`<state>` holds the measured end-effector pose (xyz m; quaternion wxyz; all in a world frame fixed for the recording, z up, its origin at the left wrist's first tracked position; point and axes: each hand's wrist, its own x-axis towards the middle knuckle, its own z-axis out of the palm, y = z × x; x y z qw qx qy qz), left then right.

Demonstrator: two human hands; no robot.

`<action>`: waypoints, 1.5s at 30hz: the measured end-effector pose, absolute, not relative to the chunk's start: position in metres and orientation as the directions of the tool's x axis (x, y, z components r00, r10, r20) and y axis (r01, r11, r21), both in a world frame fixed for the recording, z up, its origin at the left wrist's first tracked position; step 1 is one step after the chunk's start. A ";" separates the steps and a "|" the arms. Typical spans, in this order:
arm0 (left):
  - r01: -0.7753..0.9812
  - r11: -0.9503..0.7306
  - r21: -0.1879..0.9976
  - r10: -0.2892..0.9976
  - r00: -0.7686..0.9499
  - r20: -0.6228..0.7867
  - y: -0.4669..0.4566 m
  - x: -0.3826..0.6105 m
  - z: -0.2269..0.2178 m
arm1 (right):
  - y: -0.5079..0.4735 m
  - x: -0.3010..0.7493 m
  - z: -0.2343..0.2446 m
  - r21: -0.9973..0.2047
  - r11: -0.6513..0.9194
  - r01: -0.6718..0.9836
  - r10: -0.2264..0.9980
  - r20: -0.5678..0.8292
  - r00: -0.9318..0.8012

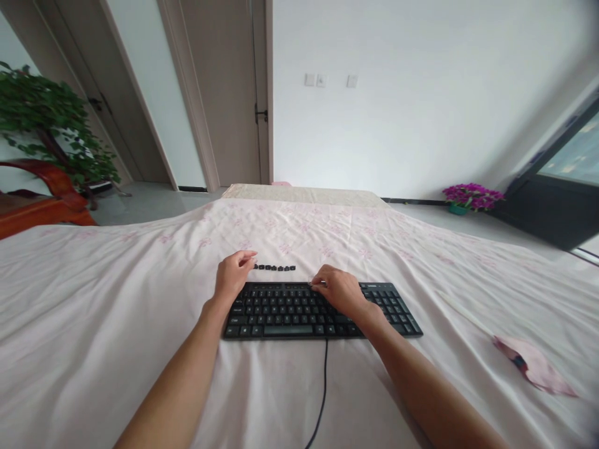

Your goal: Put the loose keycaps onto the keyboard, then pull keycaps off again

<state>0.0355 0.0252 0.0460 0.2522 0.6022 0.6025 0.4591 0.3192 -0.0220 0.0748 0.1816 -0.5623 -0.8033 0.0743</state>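
A black full-size keyboard (290, 310) lies on the pink floral cloth, its cable (324, 393) running toward me. Beyond its back edge sits a short row of small black keycaps (274, 268). My left hand (233, 272) is at the row's left end, fingers stretched out and slightly apart, with nothing visible between them; it partly covers the end keycap. Over the keyboard's upper right part, my right hand (340, 290) is closed, thumb and fingers pinched together. A tiny pale, shiny bit shows at those fingertips, too small to name. The keys beneath this hand are hidden.
The wrinkled floral cloth (140, 299) covers the broad surface around the keyboard. On the right lies a pink piece of fabric (533, 366). Farther off are a wooden chair (51, 187), a leafy plant (47, 106), magenta flowers (472, 196) and a door (222, 93).
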 end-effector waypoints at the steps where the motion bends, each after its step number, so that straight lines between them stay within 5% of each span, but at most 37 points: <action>1: 0.481 -0.130 0.867 0.949 -0.193 0.250 0.026 0.030 0.040 | -0.022 0.319 0.076 -0.322 0.352 0.879 0.932 0.202 -0.300; 8: 0.344 -0.006 0.939 0.903 -0.402 0.154 0.026 0.022 0.013 | 0.011 0.310 0.079 -0.369 0.271 0.889 0.951 0.245 -0.189; 19: 0.333 -0.031 0.942 0.908 -0.386 0.166 0.026 0.020 0.014 | 0.058 0.288 0.056 -0.228 0.197 0.954 0.976 0.135 -0.169; 34: 0.354 -0.034 0.935 0.914 -0.368 0.173 0.030 0.017 0.008 | 0.057 0.286 0.055 -0.231 0.188 0.955 0.982 0.070 -0.176; 39: 0.333 -0.042 0.942 0.911 -0.375 0.173 0.030 0.018 0.006 | 0.050 0.292 0.065 -0.302 0.186 0.935 0.980 0.130 -0.153; 45: 0.336 -0.032 0.941 0.911 -0.378 0.166 0.028 0.018 0.012 | 0.027 0.320 0.103 -0.559 0.255 0.789 0.949 0.302 -0.093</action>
